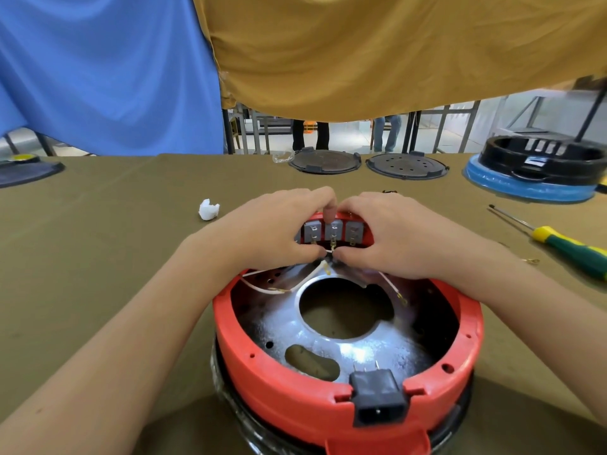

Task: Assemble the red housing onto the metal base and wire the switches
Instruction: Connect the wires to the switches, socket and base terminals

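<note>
The red housing (295,382) sits round the shiny metal base (328,349) in front of me, with a black power socket (377,397) at its near rim. Grey switches (333,233) line the far inner wall. White wires (262,287) with brass terminals lie loose on the base. My left hand (272,228) and my right hand (391,234) meet at the far rim. Their thumbs and fingers pinch a white wire end (330,254) just below the middle switch. My left index finger presses on top of that switch.
A green and yellow screwdriver (558,243) lies to the right. A white crumpled wad (208,210) lies at left. Two dark round plates (325,162) and a black housing on a blue ring (538,172) stand at the table's far edge. Cloths hang behind.
</note>
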Motion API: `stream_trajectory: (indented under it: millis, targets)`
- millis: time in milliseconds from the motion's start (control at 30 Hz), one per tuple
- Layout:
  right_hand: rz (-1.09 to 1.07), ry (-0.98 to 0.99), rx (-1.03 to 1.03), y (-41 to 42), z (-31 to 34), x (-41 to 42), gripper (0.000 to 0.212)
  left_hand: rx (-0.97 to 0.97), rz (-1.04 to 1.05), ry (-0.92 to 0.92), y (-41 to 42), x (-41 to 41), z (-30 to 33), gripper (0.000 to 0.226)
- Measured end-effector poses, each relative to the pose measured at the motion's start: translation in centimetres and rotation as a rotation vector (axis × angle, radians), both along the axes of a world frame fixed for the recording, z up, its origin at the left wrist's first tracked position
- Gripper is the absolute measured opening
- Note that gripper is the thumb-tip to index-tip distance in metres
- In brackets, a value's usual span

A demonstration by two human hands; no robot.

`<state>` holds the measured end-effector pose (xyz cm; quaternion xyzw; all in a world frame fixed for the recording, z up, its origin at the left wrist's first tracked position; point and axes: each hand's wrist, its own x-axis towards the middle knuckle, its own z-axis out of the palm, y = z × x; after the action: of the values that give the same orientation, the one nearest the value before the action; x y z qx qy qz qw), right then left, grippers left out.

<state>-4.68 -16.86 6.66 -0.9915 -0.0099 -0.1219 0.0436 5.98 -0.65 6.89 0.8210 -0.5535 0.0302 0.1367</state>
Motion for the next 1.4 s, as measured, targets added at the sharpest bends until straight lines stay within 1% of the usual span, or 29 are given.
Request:
stream_trajectory:
  millis: [467, 667, 767, 867, 1033, 1100, 1167, 1300, 1367, 1400]
  targets:
    - [0.002, -0.013, -0.03, 0.2, 0.0, 0.4, 0.037, 0.005, 0.037, -0.011, -0.3, -0.1, -0.2, 0.032]
    - [-0.003, -0.016, -0.037, 0.2, -0.1, 0.6, 0.033, 0.035, 0.047, -0.061, -0.6, 0.0, -0.2, 0.031]
    - [-0.007, -0.018, -0.035, 0.2, 0.0, 0.5, 0.032, 0.03, 0.043, -0.052, -0.6, 0.1, -0.2, 0.031]
    - [-0.008, -0.022, -0.004, 0.1, 0.0, 0.2, 0.037, -0.001, 0.039, -0.018, -0.5, 0.1, -0.3, 0.033]
    - [0.031, -0.003, 0.088, -0.2, -0.2, -0.2, 0.066, 0.021, 0.044, 0.006, -0.1, 0.0, -0.1, 0.037]
    - [0.037, -0.033, 0.11, -0.3, 0.0, -0.4, 0.068, 0.041, 0.057, -0.018, 0.1, -0.1, 0.0, 0.035]
    - [0.034, -0.063, 0.114, -0.5, 0.4, -0.7, 0.06, 0.066, 0.095, -0.076, 0.5, -0.2, 0.4, 0.033]
    - [0.074, -0.114, 0.129, -0.4, 1.0, -1.0, 0.033, 0.121, 0.247, -0.2, 1.4, 0.0, 1.1, 0.031]
    - [0.098, -0.105, 0.083, 0.0, 0.8, -0.9, 0.023, 0.126, 0.279, -0.217, 1.5, 0.0, 1.1, 0.03]
    - [0.106, -0.089, 0.049, 0.1, 0.5, -0.9, 0.022, 0.13, 0.277, -0.225, 1.5, -0.1, 1.0, 0.031]
